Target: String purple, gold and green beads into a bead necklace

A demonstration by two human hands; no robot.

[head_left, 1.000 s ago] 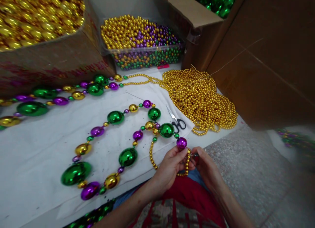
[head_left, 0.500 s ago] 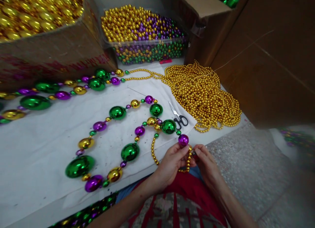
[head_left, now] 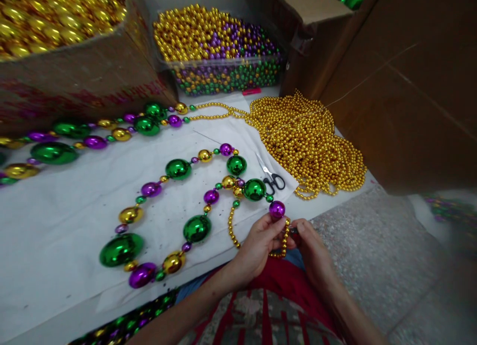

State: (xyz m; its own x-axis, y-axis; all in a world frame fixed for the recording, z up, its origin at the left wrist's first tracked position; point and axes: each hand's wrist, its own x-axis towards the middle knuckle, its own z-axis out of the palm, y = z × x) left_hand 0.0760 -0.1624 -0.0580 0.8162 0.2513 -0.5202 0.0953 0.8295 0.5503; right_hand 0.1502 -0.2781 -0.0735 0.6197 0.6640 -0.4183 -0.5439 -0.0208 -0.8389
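A bead necklace with large green [head_left: 197, 229], purple [head_left: 277, 210] and gold beads loops over the white cloth, its end reaching my hands. My left hand [head_left: 259, 245] is closed on that end, just below a round purple bead, with thumb and fingers pinched. A strand of small gold beads [head_left: 285, 238] hangs from the pinch and curves back to the left. My right hand [head_left: 312, 243] is closed around a small dark object [head_left: 294, 234] whose kind I cannot make out. It almost touches the left fingertips. Scissors [head_left: 274, 178] with black handles lie just beyond the hands.
A heap of gold bead strands [head_left: 309, 141] lies at the table's right edge. Another large-bead necklace [head_left: 95, 142] runs along the back. Behind stand a clear bin [head_left: 223, 66] of mixed small beads and cardboard boxes [head_left: 85, 71]. A thin needle-like rod [head_left: 206, 136] rests on the cloth [head_left: 74, 211].
Both hands stay together at the necklace's end with only a slight shift. The purple bead by the left fingers has moved up a little. The rest lies as before.
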